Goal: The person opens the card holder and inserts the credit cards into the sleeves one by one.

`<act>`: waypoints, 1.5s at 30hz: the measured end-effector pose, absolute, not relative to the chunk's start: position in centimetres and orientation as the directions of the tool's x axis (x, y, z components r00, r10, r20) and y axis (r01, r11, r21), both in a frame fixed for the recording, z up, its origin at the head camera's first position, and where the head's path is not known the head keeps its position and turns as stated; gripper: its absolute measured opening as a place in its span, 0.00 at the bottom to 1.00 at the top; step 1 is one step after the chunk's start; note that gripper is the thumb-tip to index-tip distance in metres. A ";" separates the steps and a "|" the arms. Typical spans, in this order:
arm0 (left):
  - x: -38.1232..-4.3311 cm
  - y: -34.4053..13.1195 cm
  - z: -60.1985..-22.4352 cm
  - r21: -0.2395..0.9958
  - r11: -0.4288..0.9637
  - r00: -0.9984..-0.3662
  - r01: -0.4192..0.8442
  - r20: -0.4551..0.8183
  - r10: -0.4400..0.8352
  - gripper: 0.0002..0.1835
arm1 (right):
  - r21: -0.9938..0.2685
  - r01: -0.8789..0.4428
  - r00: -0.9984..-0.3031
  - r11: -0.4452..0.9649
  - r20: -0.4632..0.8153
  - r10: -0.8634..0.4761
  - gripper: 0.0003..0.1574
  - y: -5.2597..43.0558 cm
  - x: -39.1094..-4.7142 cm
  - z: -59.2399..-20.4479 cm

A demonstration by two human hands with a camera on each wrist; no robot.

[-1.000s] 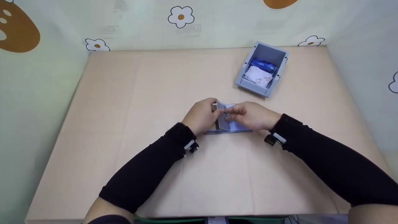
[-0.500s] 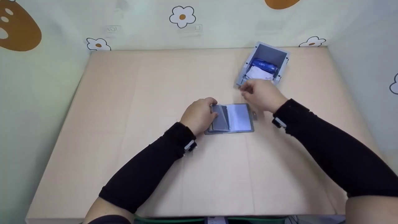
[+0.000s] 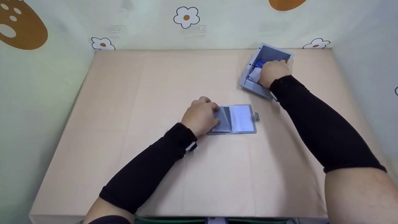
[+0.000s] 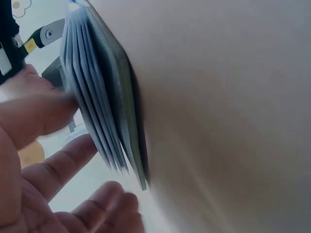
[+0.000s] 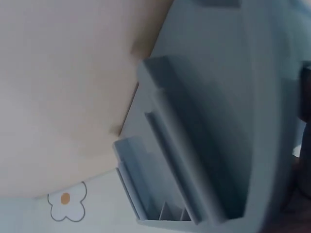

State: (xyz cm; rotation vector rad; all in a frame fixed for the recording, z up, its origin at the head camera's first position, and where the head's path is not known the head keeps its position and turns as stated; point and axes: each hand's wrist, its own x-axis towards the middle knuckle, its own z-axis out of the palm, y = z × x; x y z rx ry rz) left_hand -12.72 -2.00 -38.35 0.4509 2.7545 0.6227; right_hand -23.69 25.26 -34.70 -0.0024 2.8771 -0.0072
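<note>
A small card holder with clear plastic sleeves lies spread on the table, its snap tab at the right. My left hand holds its left side, thumb over the sleeves; in the left wrist view the sleeves fan out beside the thumb and index finger. Farther back, my right hand reaches into a grey bin. Its fingertips are hidden, so what they touch cannot be seen. Beside that hand in the bin show a blue packet and a white folded piece.
The bin's ribbed outer wall fills much of the right wrist view. A pale cloth covers the table, and flower-patterned walls stand behind and at both sides.
My right hand has left the card holder's sleeves and moved back and right into the bin. The left hand stays at the card holder, whose right side is now uncovered.
</note>
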 end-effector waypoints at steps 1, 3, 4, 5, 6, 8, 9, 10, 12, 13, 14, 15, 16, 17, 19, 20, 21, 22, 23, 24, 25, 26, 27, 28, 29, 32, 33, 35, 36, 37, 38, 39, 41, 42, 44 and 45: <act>-12.6 -2.0 -38.3 0.443 0.862 -0.910 0.249 -0.198 0.364 0.23 | 0.001 0.006 -0.963 1.000 -0.270 0.007 0.23 25.3 -23.8 -34.7; -12.5 -2.1 -38.2 0.422 0.865 -0.904 0.271 -0.197 0.380 0.26 | 0.015 0.011 -0.958 1.000 -0.286 0.015 0.22 25.5 -24.1 -34.9; -12.5 -2.2 -38.2 0.417 0.864 -0.900 0.280 -0.198 0.388 0.27 | 0.017 0.014 -0.956 1.000 -0.293 0.018 0.22 25.5 -24.2 -34.9; -12.4 -2.3 -38.2 0.416 0.863 -0.896 0.287 -0.200 0.395 0.28 | 0.018 0.015 -0.955 1.000 -0.297 0.020 0.22 25.5 -24.2 -35.0; -12.4 -2.4 -38.1 0.418 0.861 -0.893 0.291 -0.203 0.401 0.29 | 0.021 0.015 -0.953 1.000 -0.301 0.021 0.23 25.5 -24.3 -35.1; -12.3 -2.6 -38.1 0.423 0.858 -0.890 0.291 -0.208 0.405 0.31 | 0.022 0.014 -0.952 1.000 -0.304 0.020 0.23 25.6 -24.4 -35.1; -12.4 -2.7 -38.1 0.425 0.857 -0.891 0.290 -0.208 0.404 0.33 | 0.018 0.015 -0.953 1.000 -0.303 0.020 0.24 25.6 -24.4 -35.2; -12.4 -2.7 -38.1 0.427 0.857 -0.891 0.288 -0.208 0.403 0.33 | 0.016 0.015 -0.953 1.000 -0.303 0.019 0.24 25.5 -24.5 -35.2; -12.4 -2.9 -38.2 0.426 0.859 -0.893 0.284 -0.210 0.399 0.35 | 0.009 0.019 -0.951 1.000 -0.309 0.021 0.24 25.4 -24.5 -35.2; -12.4 -2.9 -38.2 0.425 0.860 -0.893 0.283 -0.210 0.398 0.36 | 0.006 0.016 -0.950 1.000 -0.312 0.017 0.24 25.5 -24.6 -35.2; -12.4 -3.0 -38.3 0.426 0.859 -0.893 0.283 -0.210 0.398 0.36 | 0.005 0.016 -0.948 1.000 -0.317 0.017 0.25 25.4 -24.6 -35.2; -12.5 -3.0 -38.3 0.427 0.859 -0.892 0.282 -0.212 0.399 0.36 | 0.003 0.015 -0.947 1.000 -0.322 0.015 0.27 25.5 -24.7 -35.1; -12.5 -3.0 -38.3 0.429 0.858 -0.891 0.282 -0.214 0.400 0.36 | 0.003 0.015 -0.945 1.000 -0.328 0.015 0.29 25.5 -24.7 -35.1; -12.5 -3.1 -38.3 0.431 0.858 -0.891 0.281 -0.216 0.400 0.37 | 0.004 0.014 -0.941 1.000 -0.337 0.015 0.31 25.5 -24.8 -35.1; -12.5 -3.1 -38.4 0.437 0.856 -0.890 0.276 -0.219 0.399 0.37 | 0.012 0.004 -0.936 1.000 -0.351 0.008 0.35 25.5 -24.8 -35.0; -12.5 -3.1 -38.4 0.440 0.856 -0.890 0.273 -0.222 0.398 0.38 | 0.015 0.006 -0.934 1.000 -0.358 0.011 0.37 25.5 -24.8 -35.0; -12.5 -3.1 -38.4 0.442 0.855 -0.890 0.270 -0.224 0.397 0.38 | 0.018 0.005 -0.932 1.000 -0.362 0.011 0.38 25.5 -24.8 -34.9; -12.5 -3.1 -38.4 0.445 0.855 -0.890 0.267 -0.226 0.396 0.38 | 0.021 0.002 -0.931 1.000 -0.364 0.010 0.38 25.4 -24.8 -34.9; -12.5 -3.2 -38.4 0.448 0.854 -0.890 0.264 -0.228 0.394 0.38 | 0.024 0.000 -0.931 1.000 -0.366 0.009 0.37 25.4 -24.8 -34.9; -12.5 -3.2 -38.4 0.450 0.854 -0.890 0.263 -0.228 0.394 0.38 | 0.028 0.003 -0.931 1.000 -0.364 0.012 0.37 25.4 -24.8 -34.9; -12.4 -3.2 -38.4 0.451 0.853 -0.890 0.262 -0.228 0.394 0.39 | 0.032 0.007 -0.932 0.999 -0.361 0.018 0.37 25.3 -24.7 -34.9; -12.4 -3.2 -38.4 0.451 0.853 -0.891 0.262 -0.227 0.394 0.39 | 0.035 0.010 -0.933 0.999 -0.358 0.022 0.36 25.3 -24.8 -34.9; -12.4 -3.2 -38.4 0.451 0.853 -0.891 0.263 -0.226 0.395 0.39 | 0.038 0.011 -0.935 0.999 -0.355 0.023 0.35 25.2 -24.8 -35.0; -12.4 -3.2 -38.4 0.451 0.853 -0.891 0.263 -0.227 0.394 0.39 | 0.040 0.011 -0.936 0.999 -0.352 0.025 0.35 25.2 -24.8 -35.0; -12.4 -3.3 -38.4 0.450 0.853 -0.891 0.263 -0.226 0.394 0.39 | 0.044 0.012 -0.935 0.999 -0.353 0.027 0.35 25.1 -24.9 -35.0; -12.4 -3.3 -38.4 0.442 0.857 -0.890 0.264 -0.230 0.393 0.39 | 0.052 0.008 -0.925 0.999 -0.379 0.027 0.37 25.0 -25.0 -34.8; -12.4 -3.3 -38.4 0.439 0.858 -0.890 0.267 -0.231 0.394 0.39 | 0.054 0.005 -0.919 0.999 -0.394 0.026 0.39 25.0 -25.2 -34.8; -12.3 -3.3 -38.4 0.431 0.861 -0.889 0.271 -0.231 0.396 0.39 | 0.054 -0.001 -0.904 0.999 -0.427 0.023 0.45 25.1 -25.4 -34.8; -12.3 -3.3 -38.3 0.427 0.862 -0.889 0.273 -0.231 0.396 0.39 | 0.053 0.001 -0.898 0.999 -0.440 0.024 0.48 25.1 -25.5 -34.8; -12.3 -3.3 -38.3 0.425 0.862 -0.888 0.275 -0.231 0.397 0.39 | 0.053 -0.001 -0.892 0.999 -0.451 0.023 0.52 25.3 -25.7 -34.9; -12.3 -3.3 -38.3 0.423 0.863 -0.888 0.277 -0.231 0.398 0.39 | 0.052 -0.002 -0.887 0.999 -0.461 0.022 0.55 25.4 -25.9 -35.1; -12.3 -3.3 -38.3 0.423 0.863 -0.888 0.277 -0.230 0.398 0.39 | 0.049 0.002 -0.885 0.999 -0.465 0.024 0.56 25.5 -26.2 -35.3; -12.3 -3.3 -38.3 0.426 0.862 -0.889 0.274 -0.230 0.396 0.39 | 0.048 0.001 -0.883 0.999 -0.469 0.023 0.58 25.8 -26.5 -35.7; -12.3 -3.3 -38.3 0.426 0.863 -0.889 0.273 -0.230 0.395 0.39 | 0.049 0.000 -0.882 0.999 -0.471 0.023 0.58 25.9 -26.6 -35.8; -12.3 -3.2 -38.3 0.424 0.863 -0.890 0.274 -0.229 0.395 0.39 | 0.048 -0.005 -0.880 0.999 -0.475 0.019 0.59 26.0 -26.8 -35.9; -12.3 -3.2 -38.3 0.423 0.863 -0.890 0.274 -0.229 0.395 0.39 | 0.049 -0.010 -0.880 0.999 -0.474 0.014 0.59 26.0 -26.7 -35.8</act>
